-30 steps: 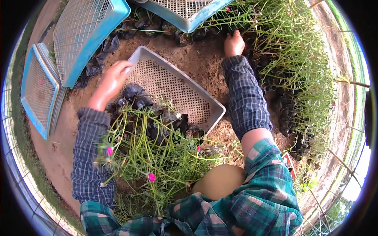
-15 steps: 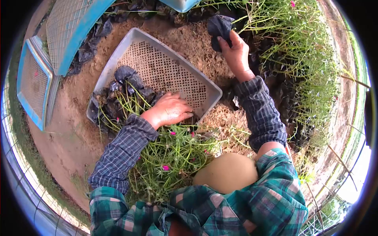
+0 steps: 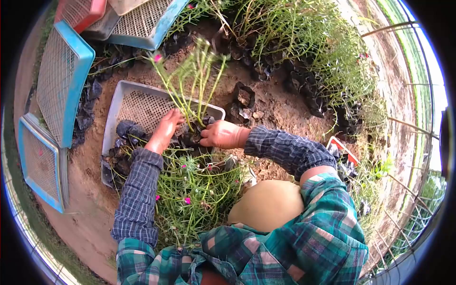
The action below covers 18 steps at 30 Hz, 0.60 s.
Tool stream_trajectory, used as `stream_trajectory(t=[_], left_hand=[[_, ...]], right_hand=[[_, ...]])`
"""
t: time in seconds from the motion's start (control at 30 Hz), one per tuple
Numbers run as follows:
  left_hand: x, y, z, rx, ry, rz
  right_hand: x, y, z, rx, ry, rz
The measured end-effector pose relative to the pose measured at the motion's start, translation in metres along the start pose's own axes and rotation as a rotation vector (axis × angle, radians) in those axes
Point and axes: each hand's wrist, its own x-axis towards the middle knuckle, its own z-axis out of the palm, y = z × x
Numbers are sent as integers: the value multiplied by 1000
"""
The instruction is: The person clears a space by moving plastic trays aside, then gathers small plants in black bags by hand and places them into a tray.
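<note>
My right hand (image 3: 221,134) is closed on a potted plant (image 3: 197,90) in a small black plastic bag. The plant's long green stems stand up, slightly blurred, at the right end of a grey mesh crate (image 3: 110,128). My left hand (image 3: 166,128) is over the crate with its fingers stretched towards the stems, and I see nothing held in it. Several black plant bags (image 3: 130,129) lie in the left part of the crate. Leafy plants with pink flowers (image 3: 194,185) sit just below the hands, partly hiding the crate's near side.
Blue-rimmed crates (image 3: 66,80) lean at the left, with a red crate (image 3: 83,14) behind. Bagged plants (image 3: 294,42) grow thickly along the back and right. One black bag of soil (image 3: 243,96) stands on the bare ground beside the crate. A red-edged object (image 3: 343,149) lies right.
My right hand has come from the back right down to the crate with a bagged plant. My left hand has shifted left, off the bags it rested on. The view has turned.
</note>
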Motion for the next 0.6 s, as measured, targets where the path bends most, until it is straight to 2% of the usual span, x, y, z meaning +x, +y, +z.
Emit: stream_trajectory(t=[0.03, 0.07, 0.1, 0.17, 0.23, 0.27, 0.3, 0.37, 0.4, 0.47, 0.53, 0.6], left_hand=[[9, -6, 4, 76, -76, 68], [20, -13, 7, 84, -171, 27], [28, -25, 16, 184, -238, 340], [22, -20, 48, 306, -229, 425], [5, -9, 65, 865, -202, 562], [-3, -14, 72, 1000, -125, 693], [-10, -22, 76, 1187, -61, 726], [-22, -17, 81, 1301, -104, 629], [-27, -16, 84, 1339, -92, 655], [-35, -16, 87, 1407, -54, 745], [-34, -18, 87, 1427, -67, 758], [-35, -18, 87, 1451, -79, 757]], right_hand=[[-2, -4, -1, -6, 11, 12], [-4, -6, -2, -5, 33, 47], [-6, -8, -4, -6, 52, 77], [-19, -11, -6, 63, 127, 133], [-37, -15, -13, 200, 486, 197], [-52, -13, -14, 239, 464, 438], [-66, -8, -14, 331, 390, 722], [-101, 26, 17, 555, 580, 902], [-123, 47, 34, 630, 712, 952], [-164, 80, 15, 522, 910, 1110], [-185, 119, -13, 287, 914, 1303], [-177, 140, -39, 60, 952, 1325]])
